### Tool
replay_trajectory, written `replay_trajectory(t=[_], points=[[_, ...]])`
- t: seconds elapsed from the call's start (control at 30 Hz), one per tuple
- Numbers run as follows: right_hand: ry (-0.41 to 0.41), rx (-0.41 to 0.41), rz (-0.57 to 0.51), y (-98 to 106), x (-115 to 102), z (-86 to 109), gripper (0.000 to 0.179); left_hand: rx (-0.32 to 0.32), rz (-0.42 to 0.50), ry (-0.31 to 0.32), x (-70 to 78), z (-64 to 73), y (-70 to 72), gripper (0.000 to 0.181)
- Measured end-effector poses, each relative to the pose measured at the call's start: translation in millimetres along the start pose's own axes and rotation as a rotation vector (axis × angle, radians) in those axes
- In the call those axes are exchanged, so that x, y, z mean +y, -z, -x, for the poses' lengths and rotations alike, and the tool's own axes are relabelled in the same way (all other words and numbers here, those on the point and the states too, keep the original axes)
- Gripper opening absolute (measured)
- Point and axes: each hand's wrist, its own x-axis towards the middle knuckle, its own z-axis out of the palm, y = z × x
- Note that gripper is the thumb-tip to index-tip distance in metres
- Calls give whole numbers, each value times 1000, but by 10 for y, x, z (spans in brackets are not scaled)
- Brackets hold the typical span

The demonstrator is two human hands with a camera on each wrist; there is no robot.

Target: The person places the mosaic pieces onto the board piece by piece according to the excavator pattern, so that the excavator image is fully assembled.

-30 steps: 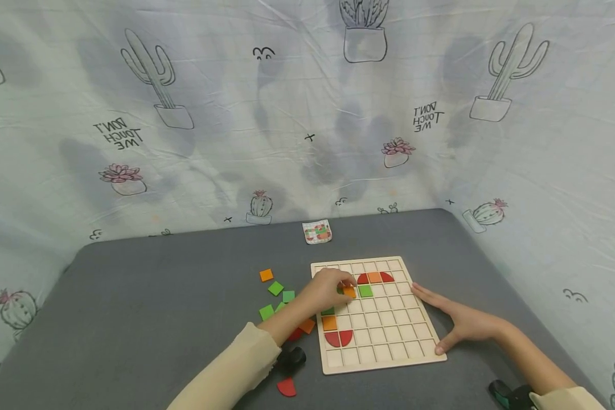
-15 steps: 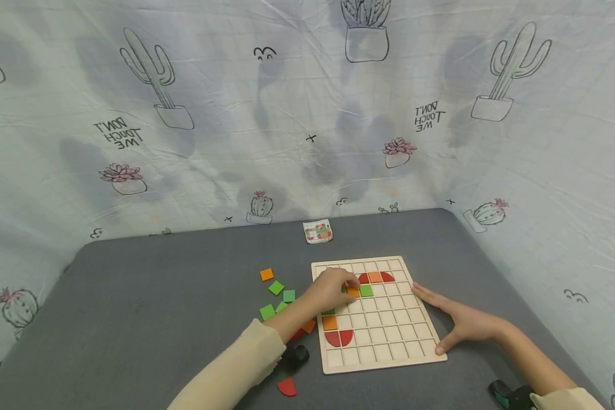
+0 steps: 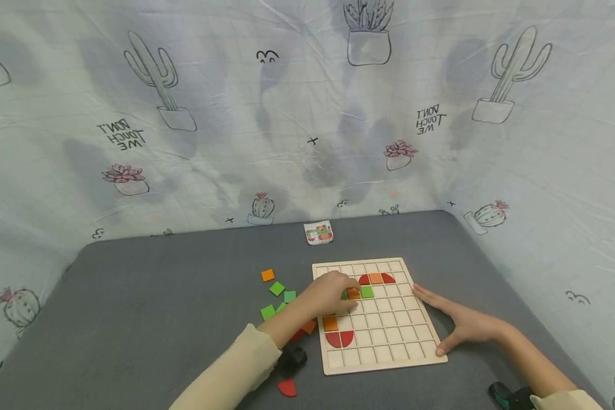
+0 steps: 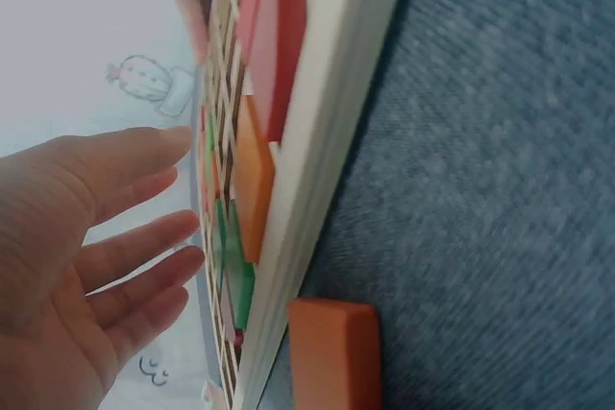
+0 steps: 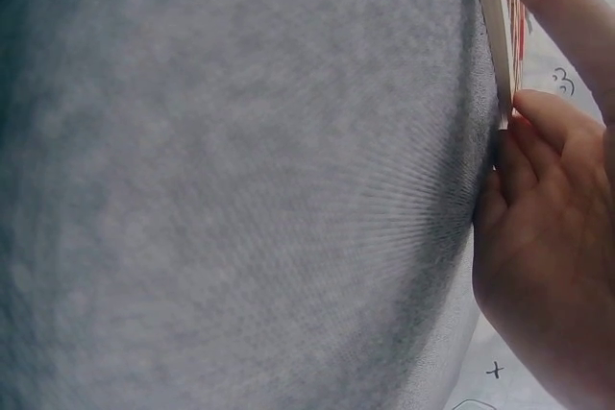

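Note:
A pale wooden grid board (image 3: pixel 389 319) lies on the table with coloured tiles in some cells. My left hand (image 3: pixel 332 293) hovers over its upper left part, thumb and fingers apart around an orange square tile (image 3: pixel 353 293) that sits in a cell beside a green tile (image 3: pixel 367 291). In the left wrist view the left hand (image 4: pixel 96 218) shows loosely extended fingers with nothing pinched. Along the right edge of the board rests my right hand (image 3: pixel 468 324), thumb near the lower corner and fingers stretched higher up. Part of the board's left side is hidden under the left hand.
Several loose tiles lie left of the board, among them a green tile (image 3: pixel 267 312), an orange tile (image 3: pixel 267 275) and a red quarter-circle tile (image 3: pixel 287 388). A small patterned card (image 3: pixel 318 233) lies behind the board. Patterned cloth (image 3: pixel 210 114) surrounds the grey table (image 3: pixel 174 313).
My left thumb and fingers have spread apart and let go of the orange tile, which stays in its cell next to the green one. My right hand keeps its place on the board's edge.

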Motion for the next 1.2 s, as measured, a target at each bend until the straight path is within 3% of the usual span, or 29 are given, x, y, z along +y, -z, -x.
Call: replay_trajectory(t=[0.17, 0.33, 0.63, 0.93, 1.2], points=[[2, 2, -3, -3, -7, 1, 112, 43, 221, 7, -60, 83, 47, 29], [-5, 4, 9, -7, -3, 4, 112, 91, 464, -9, -173, 257, 121, 30], [14, 13, 28, -21, 7, 4, 112, 139, 662, 66, -510, 656, 250, 33], [6, 9, 36, 3, -14, 11, 111, 217, 673, 184, -740, 932, 253, 32], [25, 10, 35, -12, -20, 9, 111, 249, 462, 241, -765, 1002, 167, 27]])
